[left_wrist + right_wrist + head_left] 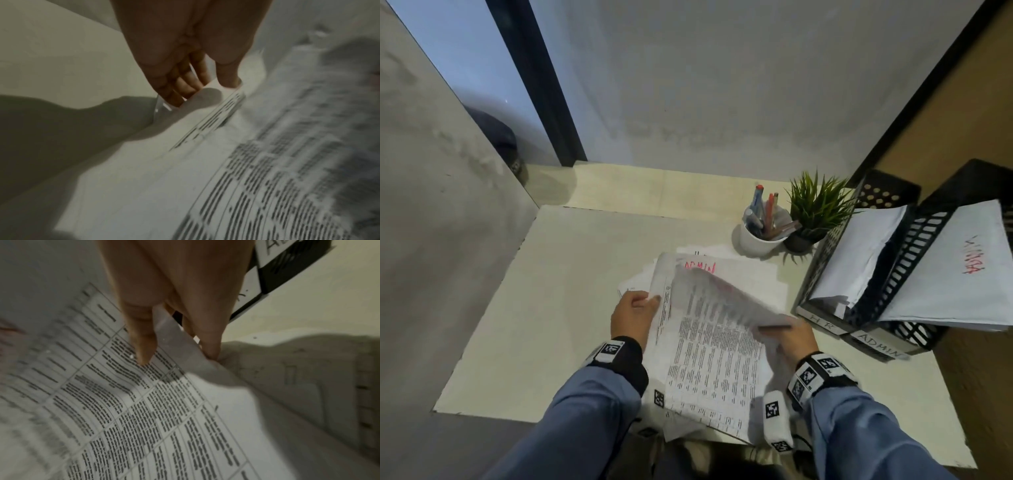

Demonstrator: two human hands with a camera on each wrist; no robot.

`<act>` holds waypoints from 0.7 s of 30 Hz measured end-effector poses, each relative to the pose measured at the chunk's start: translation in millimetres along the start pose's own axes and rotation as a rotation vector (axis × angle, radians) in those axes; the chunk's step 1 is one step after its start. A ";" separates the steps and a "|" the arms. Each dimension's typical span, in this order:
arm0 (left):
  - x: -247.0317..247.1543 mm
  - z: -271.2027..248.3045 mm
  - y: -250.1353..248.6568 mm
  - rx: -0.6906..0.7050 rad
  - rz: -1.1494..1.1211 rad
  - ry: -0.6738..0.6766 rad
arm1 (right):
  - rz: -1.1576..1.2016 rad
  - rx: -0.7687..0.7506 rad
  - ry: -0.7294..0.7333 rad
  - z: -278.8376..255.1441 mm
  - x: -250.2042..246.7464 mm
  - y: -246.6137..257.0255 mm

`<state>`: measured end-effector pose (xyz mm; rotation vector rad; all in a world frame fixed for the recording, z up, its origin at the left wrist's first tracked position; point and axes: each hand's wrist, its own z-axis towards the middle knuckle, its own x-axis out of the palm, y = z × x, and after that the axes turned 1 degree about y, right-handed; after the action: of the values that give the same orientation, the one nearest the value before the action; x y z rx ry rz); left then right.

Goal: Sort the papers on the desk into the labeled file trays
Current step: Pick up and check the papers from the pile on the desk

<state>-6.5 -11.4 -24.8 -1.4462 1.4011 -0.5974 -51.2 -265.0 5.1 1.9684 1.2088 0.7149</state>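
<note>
A stack of printed papers [709,356] lies in front of me on the desk, its near end over the desk edge. My left hand [635,313] pinches the stack's left edge, thumb on top [230,81]. My right hand [787,337] pinches the right edge of a blurred top sheet [719,298] and holds it lifted above the stack; the right wrist view shows that sheet [176,344] between thumb and fingers. A sheet marked ADMIN in red [700,267] lies behind. At the right stand two black file trays, labelled HR [822,320] and ADMIN [878,342], each holding papers.
A white cup of pens [760,236] and a small potted plant [813,212] stand at the back, beside the HR tray. Grey walls close in the desk [571,308] at the left and rear. A brown surface [976,377] runs along the right.
</note>
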 end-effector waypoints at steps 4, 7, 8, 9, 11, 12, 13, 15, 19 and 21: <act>6.3 0.3 -4.0 0.052 0.133 -0.084 | 0.040 0.039 0.015 14.8 -18.3 -12.1; 16.7 -2.2 2.5 -0.059 0.120 0.067 | 0.046 0.106 0.104 18.7 -25.4 -15.3; 21.0 -3.7 4.1 -0.109 0.104 0.126 | 0.044 0.104 0.120 19.5 -27.0 -17.0; 25.4 -5.6 4.2 -0.163 0.108 0.172 | 0.062 0.102 0.137 17.7 -26.6 -17.2; 31.8 -9.2 1.6 -0.203 0.155 0.233 | 0.089 0.062 0.133 16.7 -27.1 -18.7; 33.6 -10.4 0.9 -0.193 0.216 0.258 | 0.122 0.062 0.083 19.2 -27.4 -21.2; 35.1 -12.4 -0.9 -0.166 0.272 0.298 | 0.126 0.079 0.011 18.3 -26.4 -21.0; 35.5 -13.1 0.5 -0.105 0.310 0.365 | 0.046 0.108 -0.121 22.3 -26.9 -22.8; 26.5 -8.3 2.4 -0.085 0.149 0.305 | -0.057 0.092 -0.203 17.2 -28.1 -11.9; 22.5 -1.9 5.7 -0.094 -0.010 0.260 | -0.210 0.081 -0.190 13.0 -30.4 -3.0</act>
<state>-6.0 -32.2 -35.5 -1.4903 1.6431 -0.7557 -55.4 -295.3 -7.7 1.8904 1.3197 0.3701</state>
